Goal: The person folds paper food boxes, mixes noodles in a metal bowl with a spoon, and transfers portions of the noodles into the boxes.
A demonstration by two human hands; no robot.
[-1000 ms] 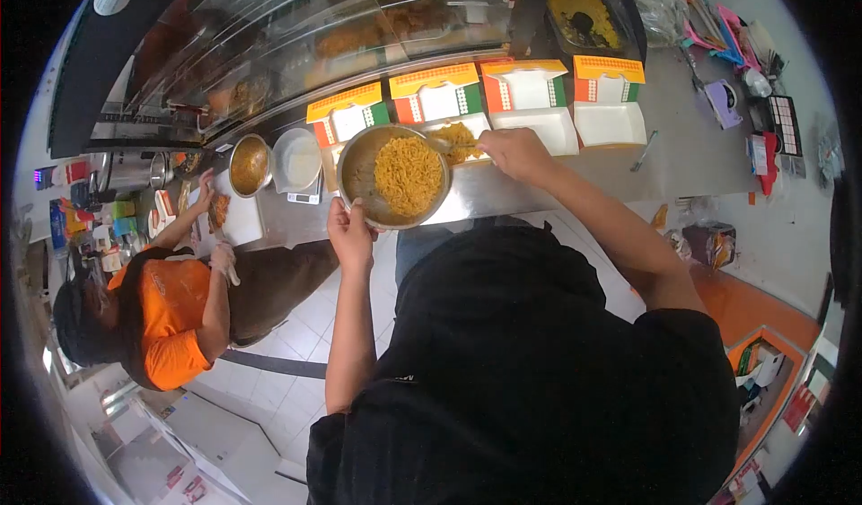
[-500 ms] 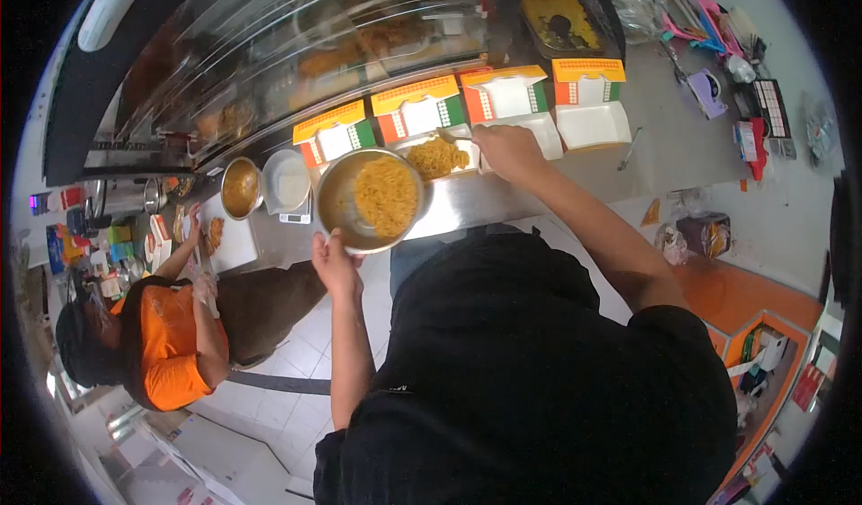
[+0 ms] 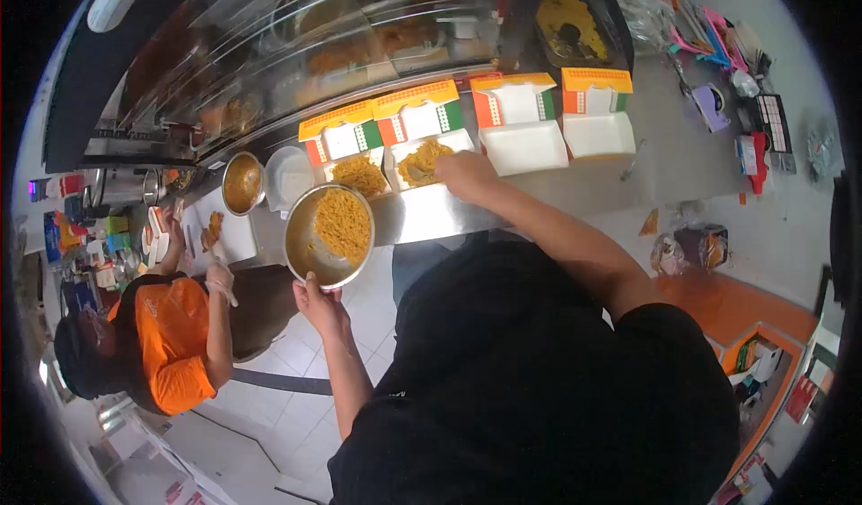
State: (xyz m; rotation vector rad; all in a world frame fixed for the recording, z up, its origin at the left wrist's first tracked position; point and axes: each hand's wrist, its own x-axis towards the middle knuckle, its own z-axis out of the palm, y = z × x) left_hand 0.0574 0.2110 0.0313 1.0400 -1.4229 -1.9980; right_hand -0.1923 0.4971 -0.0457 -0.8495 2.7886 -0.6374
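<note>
My left hand (image 3: 321, 307) grips the lower rim of a metal bowl (image 3: 301, 255), which holds a heap of orange noodles (image 3: 343, 225). My right hand (image 3: 467, 178) is closed at the second open box (image 3: 458, 137), over noodles (image 3: 420, 160) lying in it; a utensil seems to be in that hand, mostly hidden. More noodles (image 3: 359, 175) fill the leftmost box (image 3: 325, 128), just above the bowl. Two further open boxes, one white inside (image 3: 523, 148) and the far-right one (image 3: 599, 134), hold nothing.
A co-worker in an orange shirt (image 3: 171, 330) stands at the left by a white board (image 3: 237, 236). Near it are another metal bowl (image 3: 242, 184) and a clear container (image 3: 290, 177). A glass display case lines the back. A tray of yellow food (image 3: 572, 29) sits at the back right.
The bowl in my left hand has moved left and down, uncovering noodles in the leftmost box. My right hand has moved left and lower, over the second box.
</note>
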